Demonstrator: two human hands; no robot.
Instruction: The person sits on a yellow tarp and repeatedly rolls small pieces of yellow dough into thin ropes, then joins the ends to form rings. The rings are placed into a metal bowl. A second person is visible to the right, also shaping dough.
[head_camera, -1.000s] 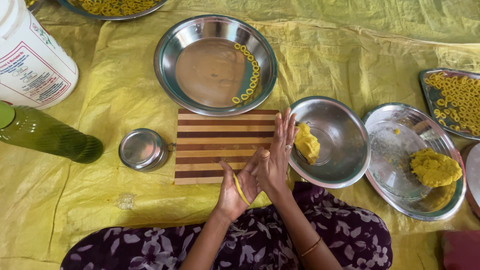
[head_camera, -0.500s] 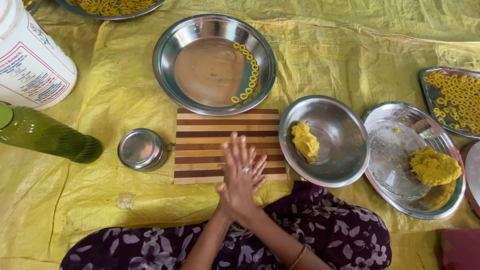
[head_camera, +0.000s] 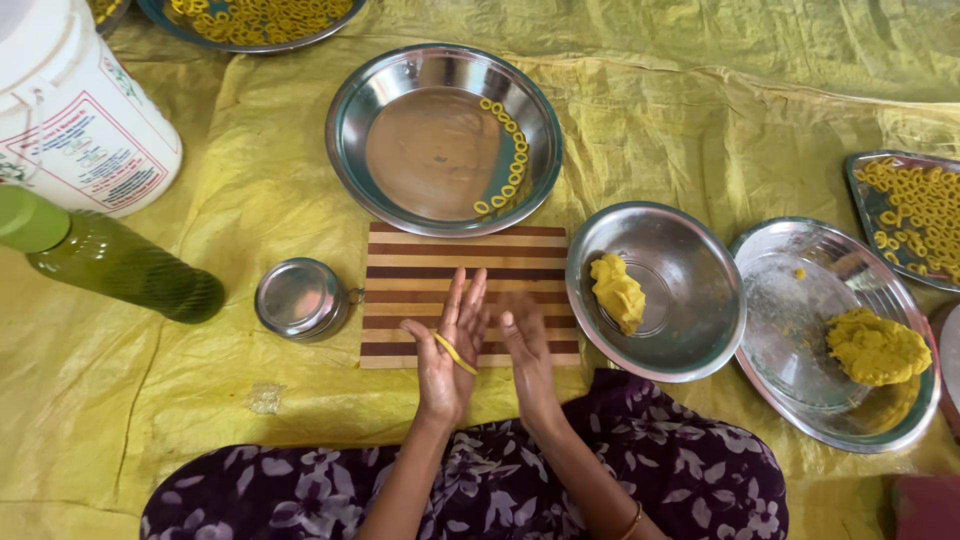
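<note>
A thin dough strand (head_camera: 455, 352) lies across the open-fingered left hand (head_camera: 447, 345), the right hand (head_camera: 525, 350) flat and empty at 3 o'clock; a dozen-odd dough rings (head_camera: 506, 160) line the steel plate (head_camera: 400, 100), while dough lumps (head_camera: 617, 292) remain unrolled.

Over the striped wooden board (head_camera: 455, 262), the left hand (head_camera: 447, 355) lies flat with a thin yellow dough strand (head_camera: 455, 353) across its palm, the right hand (head_camera: 527, 355) just beside it, blurred. Right of the board, a steel bowl (head_camera: 690, 300) holds a dough lump (head_camera: 618, 292). Beyond the board, a steel plate (head_camera: 420, 150) carries small dough rings (head_camera: 505, 155).
</note>
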